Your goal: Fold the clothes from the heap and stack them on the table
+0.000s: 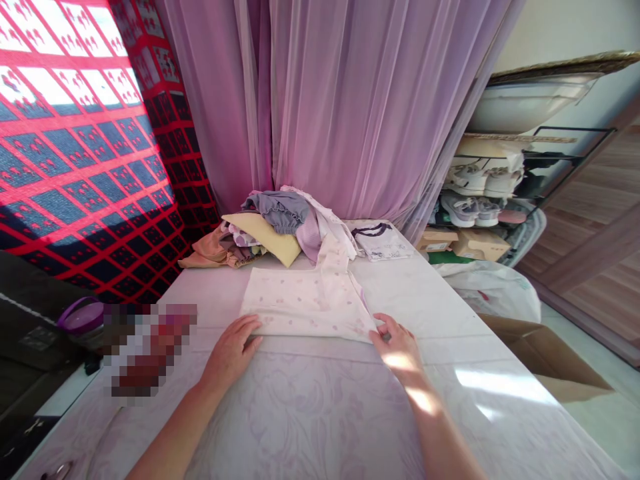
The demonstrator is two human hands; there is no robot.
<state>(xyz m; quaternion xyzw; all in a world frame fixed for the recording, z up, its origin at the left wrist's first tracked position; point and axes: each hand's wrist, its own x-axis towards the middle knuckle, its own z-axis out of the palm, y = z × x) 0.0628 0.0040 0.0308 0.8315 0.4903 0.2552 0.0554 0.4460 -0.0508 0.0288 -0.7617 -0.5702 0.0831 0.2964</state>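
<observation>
A pale cream-pink shirt (305, 303) with small spots lies flat on the table, folded over, with a sleeve part pointing away toward the clothes pile. My left hand (235, 347) rests at its near left corner; the fingertips touch the fabric and the thumb is spread apart. At the near right corner is my right hand (400, 347), its thumb and forefinger touching the edge with a gap between them. Neither hand lifts the shirt.
Behind the shirt is a heap of clothes (285, 213), with a folded white garment (383, 241) to its right. Purple curtains (320, 100) hang beyond. A shoe rack (480, 159) and cardboard box (540, 353) stand right of the table (320, 413). A blurred patch (150, 350) covers something on the left.
</observation>
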